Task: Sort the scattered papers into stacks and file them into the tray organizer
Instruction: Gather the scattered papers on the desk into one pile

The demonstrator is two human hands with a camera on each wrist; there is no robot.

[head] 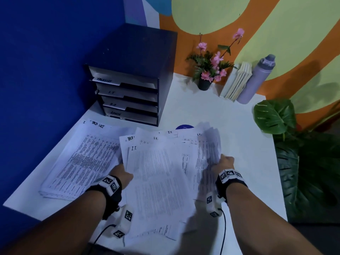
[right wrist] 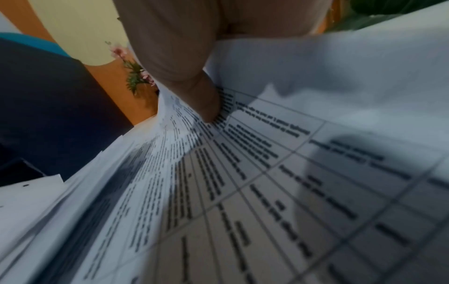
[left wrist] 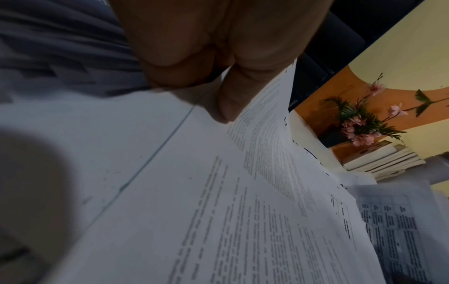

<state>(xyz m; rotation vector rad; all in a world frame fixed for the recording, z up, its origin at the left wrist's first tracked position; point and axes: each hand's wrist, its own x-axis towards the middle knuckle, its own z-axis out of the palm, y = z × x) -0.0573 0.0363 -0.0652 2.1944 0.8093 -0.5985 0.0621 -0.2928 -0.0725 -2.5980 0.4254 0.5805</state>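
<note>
A loose spread of printed sheets marked "I.T." (head: 161, 173) lies over the middle of the white table (head: 239, 137). My left hand (head: 123, 174) grips the spread's left edge; in the left wrist view the thumb (left wrist: 226, 100) presses on top of a sheet (left wrist: 218, 211). My right hand (head: 223, 161) grips the right edge, its thumb (right wrist: 209, 100) on a printed table sheet (right wrist: 267, 182). A neater stack headed "TASK LIST" (head: 82, 159) lies at the left. The dark tray organizer (head: 128, 80) with labelled trays stands at the back left.
A potted pink flower (head: 209, 70), upright books (head: 237, 81) and a lilac bottle (head: 257, 80) stand along the back wall. A blue round object (head: 184, 127) peeks from behind the papers. A large green plant (head: 294, 144) is beyond the table's right edge.
</note>
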